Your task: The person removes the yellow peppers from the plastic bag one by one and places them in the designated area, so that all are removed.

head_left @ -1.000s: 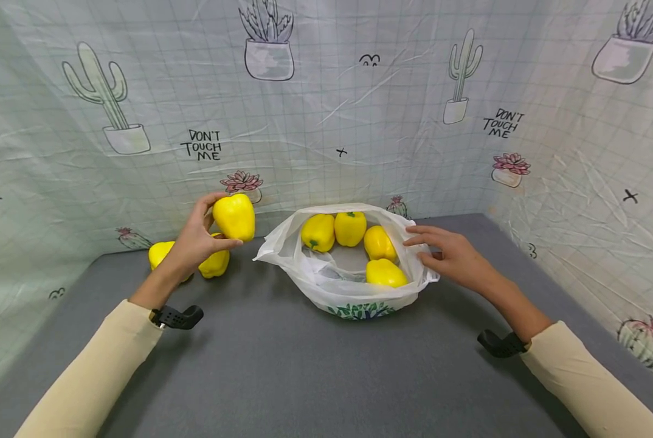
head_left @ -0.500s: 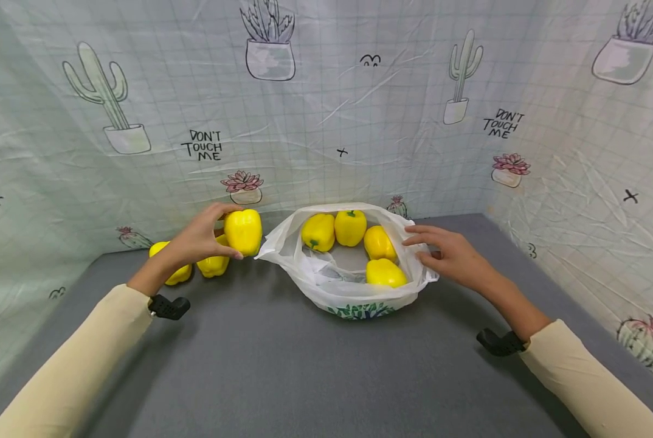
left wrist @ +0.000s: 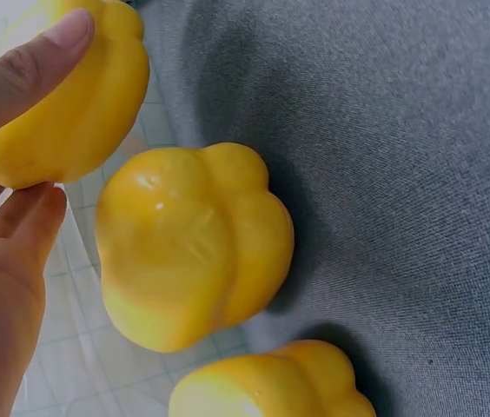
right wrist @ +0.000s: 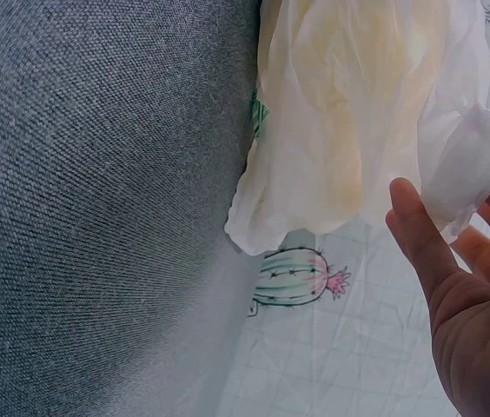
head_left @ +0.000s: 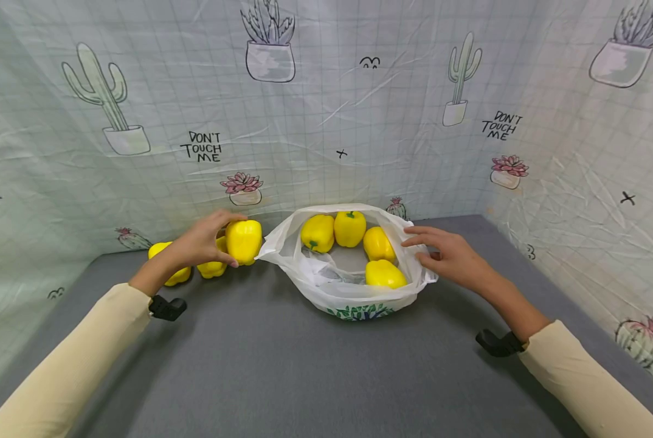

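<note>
In the head view my left hand [head_left: 200, 243] grips a yellow bell pepper [head_left: 244, 242], low over the table just left of the white plastic bag [head_left: 359, 298]. The left wrist view shows the thumb [left wrist: 32, 74] across this pepper [left wrist: 97, 113] and fingers on its other side. Two more yellow bell peppers lie beside that hand, one farther left [head_left: 177, 275] and one nearer [head_left: 211, 269], both partly hidden. My right hand [head_left: 452, 255] holds the bag's right rim, the bag's edge [right wrist: 466, 174] passing between thumb and fingers. Several yellow peppers [head_left: 350, 229] sit inside the open bag.
A grey cloth-covered table [head_left: 304, 377] extends in front of the bag. Behind and at the sides hangs a pale sheet [head_left: 326, 109] printed with cacti, close to the bag's back edge.
My left hand has moved slightly right and lowered its pepper toward the table beside the bag. The right hand and bag have stayed nearly still.
</note>
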`<state>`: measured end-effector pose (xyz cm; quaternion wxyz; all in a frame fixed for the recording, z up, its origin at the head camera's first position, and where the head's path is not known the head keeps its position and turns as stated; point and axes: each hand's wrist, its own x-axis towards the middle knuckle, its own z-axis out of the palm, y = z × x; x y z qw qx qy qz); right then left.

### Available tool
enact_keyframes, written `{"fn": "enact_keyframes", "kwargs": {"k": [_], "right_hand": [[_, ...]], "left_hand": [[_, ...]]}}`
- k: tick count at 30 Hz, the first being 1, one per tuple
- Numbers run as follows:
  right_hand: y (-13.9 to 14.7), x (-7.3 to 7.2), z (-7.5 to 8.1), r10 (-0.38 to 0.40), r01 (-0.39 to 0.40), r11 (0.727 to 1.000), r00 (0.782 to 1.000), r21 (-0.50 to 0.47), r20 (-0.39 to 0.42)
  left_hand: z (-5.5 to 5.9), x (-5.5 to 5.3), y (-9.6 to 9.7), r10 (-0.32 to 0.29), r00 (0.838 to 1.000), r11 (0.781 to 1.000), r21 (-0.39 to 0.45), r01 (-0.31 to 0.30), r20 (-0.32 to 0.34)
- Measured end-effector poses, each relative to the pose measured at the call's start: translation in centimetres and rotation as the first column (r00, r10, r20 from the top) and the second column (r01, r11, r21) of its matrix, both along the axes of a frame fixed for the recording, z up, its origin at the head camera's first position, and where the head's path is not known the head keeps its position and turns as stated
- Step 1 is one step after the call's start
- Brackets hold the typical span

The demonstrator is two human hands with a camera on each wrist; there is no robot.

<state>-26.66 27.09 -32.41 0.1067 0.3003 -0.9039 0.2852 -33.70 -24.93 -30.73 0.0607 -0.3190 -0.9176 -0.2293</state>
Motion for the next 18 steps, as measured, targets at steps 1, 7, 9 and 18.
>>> {"fn": "enact_keyframes", "kwargs": {"k": [1, 7, 9, 18], "right_hand": [[0.0, 0.0, 0.0, -0.002, 0.002, 1.0, 1.0, -0.001, 0.006], [-0.1, 0.1, -0.1, -0.004, 0.004, 1.0, 1.0, -0.002, 0.0], [-0.1, 0.1, -0.1, -0.003, 0.003, 1.0, 1.0, -0.002, -0.009], [-0.3, 0.0, -0.3, -0.011, 0.011, 1.0, 0.999, 0.003, -0.031]], "left_hand": [[-0.1, -0.1, -0.1, -0.002, 1.0, 1.0, -0.014, 0.002, -0.007], [-0.5, -0.1, -0.1, 0.006, 1.0, 0.998, -0.062, -0.005, 0.009], [-0.7, -0.1, 0.0, 0.009, 1.0, 0.997, -0.083, -0.008, 0.015], [-1.4, -0.2, 0.2, -0.003, 0.999, 0.985, -0.172, 0.011, 0.047]]}}
